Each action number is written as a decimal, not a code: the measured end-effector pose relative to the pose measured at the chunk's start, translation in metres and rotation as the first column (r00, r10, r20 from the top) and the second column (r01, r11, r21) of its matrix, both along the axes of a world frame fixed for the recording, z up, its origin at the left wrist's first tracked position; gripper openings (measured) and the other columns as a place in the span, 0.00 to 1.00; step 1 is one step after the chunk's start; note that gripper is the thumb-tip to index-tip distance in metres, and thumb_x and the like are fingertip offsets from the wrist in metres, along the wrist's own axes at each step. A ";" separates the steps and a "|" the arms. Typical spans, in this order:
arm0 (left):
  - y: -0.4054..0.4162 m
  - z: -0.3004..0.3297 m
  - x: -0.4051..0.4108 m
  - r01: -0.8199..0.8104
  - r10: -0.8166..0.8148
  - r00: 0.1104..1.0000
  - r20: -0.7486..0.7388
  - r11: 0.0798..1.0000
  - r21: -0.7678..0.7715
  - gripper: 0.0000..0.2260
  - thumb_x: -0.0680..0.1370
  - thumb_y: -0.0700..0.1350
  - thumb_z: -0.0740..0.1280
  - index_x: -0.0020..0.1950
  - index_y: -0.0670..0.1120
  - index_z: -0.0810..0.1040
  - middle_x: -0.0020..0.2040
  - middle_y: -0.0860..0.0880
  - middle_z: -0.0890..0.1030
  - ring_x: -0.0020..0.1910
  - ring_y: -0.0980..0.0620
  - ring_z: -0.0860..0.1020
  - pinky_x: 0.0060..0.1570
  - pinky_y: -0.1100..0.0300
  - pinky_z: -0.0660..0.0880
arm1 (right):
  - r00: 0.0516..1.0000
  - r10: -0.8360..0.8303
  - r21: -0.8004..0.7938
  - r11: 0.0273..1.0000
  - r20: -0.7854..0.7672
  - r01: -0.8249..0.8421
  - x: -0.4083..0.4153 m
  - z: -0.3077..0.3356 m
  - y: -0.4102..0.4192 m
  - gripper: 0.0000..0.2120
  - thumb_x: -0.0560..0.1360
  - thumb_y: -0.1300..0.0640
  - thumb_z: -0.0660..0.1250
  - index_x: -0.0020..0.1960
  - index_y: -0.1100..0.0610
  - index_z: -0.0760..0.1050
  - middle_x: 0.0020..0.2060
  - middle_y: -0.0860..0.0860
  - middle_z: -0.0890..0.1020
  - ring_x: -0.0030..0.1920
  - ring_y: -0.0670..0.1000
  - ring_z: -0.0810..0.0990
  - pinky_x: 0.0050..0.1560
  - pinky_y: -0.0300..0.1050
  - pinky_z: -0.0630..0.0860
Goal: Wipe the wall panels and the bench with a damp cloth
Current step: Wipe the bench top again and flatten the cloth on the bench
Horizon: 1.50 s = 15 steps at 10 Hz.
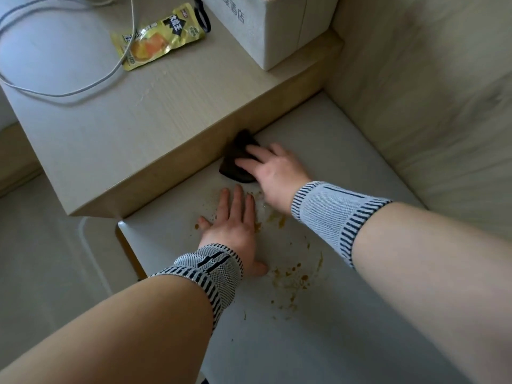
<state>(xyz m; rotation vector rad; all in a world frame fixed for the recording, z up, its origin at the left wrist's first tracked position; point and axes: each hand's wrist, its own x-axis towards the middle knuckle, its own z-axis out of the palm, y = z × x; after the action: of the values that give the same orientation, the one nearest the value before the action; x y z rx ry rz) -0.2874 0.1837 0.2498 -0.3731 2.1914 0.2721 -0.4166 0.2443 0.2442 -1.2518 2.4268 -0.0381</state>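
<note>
Left hand [231, 225]: your open grip rests flat beside the stains [291, 275].
Right hand [273, 169]: presses the cloth [235, 159] beyond them.
Desk [346, 151]: stains remain; wiping looks barely begun.

1. My right hand [273, 169] presses a dark cloth [235, 159] onto the grey bench [346, 151], against the wooden side table's [110, 128] edge.
2. My left hand [235, 228] rests flat on the bench, fingers straight.
3. Brown stains [291, 275] dot the bench near both hands.
4. A yellow snack packet [158, 40] lies on the table.
</note>
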 end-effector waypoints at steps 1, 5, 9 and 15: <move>0.000 0.000 0.000 -0.007 0.006 1.000 0.015 1.000 0.010 0.61 0.69 0.62 0.75 0.77 0.45 0.27 0.75 0.47 0.24 0.77 0.43 0.30 0.73 0.32 0.51 | 0.995 -0.067 0.063 0.995 -0.077 0.072 -0.039 0.005 0.025 0.31 0.78 0.63 0.57 0.77 0.43 0.55 0.78 0.48 0.53 0.75 0.60 0.54 0.74 0.55 0.56; 0.000 0.000 -0.002 0.003 -0.003 1.000 0.014 1.000 0.001 0.62 0.69 0.63 0.75 0.77 0.45 0.28 0.76 0.46 0.25 0.77 0.43 0.30 0.73 0.31 0.52 | 0.997 0.081 -0.023 0.996 -0.004 -0.081 -0.018 0.004 0.021 0.32 0.77 0.63 0.61 0.76 0.42 0.59 0.77 0.44 0.57 0.72 0.56 0.59 0.72 0.54 0.60; 0.000 -0.004 -0.001 0.002 -0.002 1.000 0.005 1.000 -0.006 0.61 0.68 0.63 0.75 0.78 0.46 0.30 0.76 0.47 0.26 0.77 0.44 0.30 0.73 0.30 0.51 | 0.997 -0.071 -0.046 0.996 0.004 0.071 0.005 -0.001 0.032 0.39 0.76 0.64 0.61 0.79 0.44 0.46 0.78 0.47 0.55 0.71 0.56 0.61 0.72 0.52 0.60; 0.000 -0.004 -0.005 0.010 -0.008 0.998 0.063 1.000 -0.030 0.62 0.68 0.63 0.75 0.76 0.46 0.26 0.74 0.47 0.22 0.76 0.44 0.28 0.74 0.32 0.49 | 0.875 -0.455 -0.058 0.890 -0.166 0.452 -0.030 -0.023 0.135 0.29 0.77 0.62 0.57 0.77 0.51 0.61 0.76 0.52 0.60 0.67 0.62 0.63 0.68 0.55 0.64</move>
<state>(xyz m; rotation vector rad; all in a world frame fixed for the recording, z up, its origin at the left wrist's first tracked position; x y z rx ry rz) -0.2919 0.1836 0.2460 -0.3836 2.1364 0.2200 -0.4466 0.3796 0.2213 -0.6849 2.8307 -0.0854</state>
